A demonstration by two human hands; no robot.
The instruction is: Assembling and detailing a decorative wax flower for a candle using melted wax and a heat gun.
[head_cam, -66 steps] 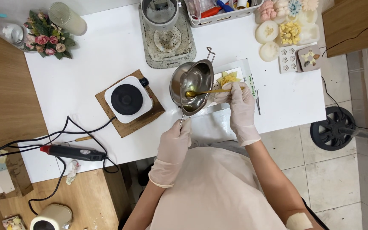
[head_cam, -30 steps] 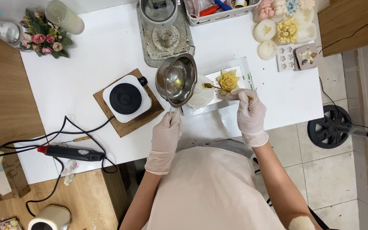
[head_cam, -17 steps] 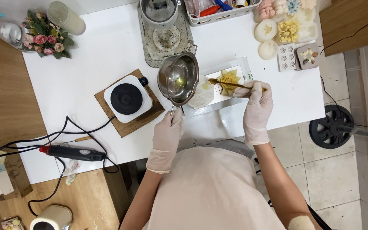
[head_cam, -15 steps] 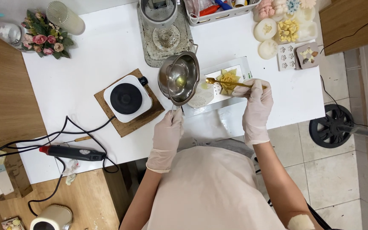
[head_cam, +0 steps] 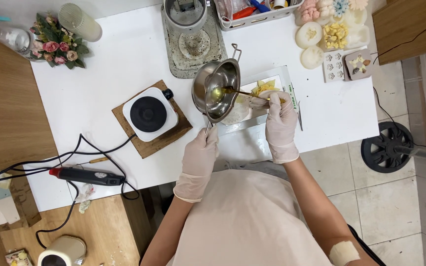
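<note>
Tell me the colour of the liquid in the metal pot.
Pale yellow liquid, clearest in the head view.

My right hand (head_cam: pixel 280 118) covering most of the yellow piece (head_cam: pixel 261 88) I can't identify, pot (head_cam: pixel 184 14) and basket (head_cam: pixel 252 15) at the table's far edge cut off by the frame, mould (head_cam: pixel 333 65) contents too small to tell

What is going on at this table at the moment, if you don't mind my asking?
A person in thin gloves is working at a white table. The left hand holds a small metal pot by its handle, tilted, with yellowish liquid inside. The right hand holds a slim tool whose tip reaches into the pot, above a yellow flower piece. A small hot plate stands beside it.
</note>
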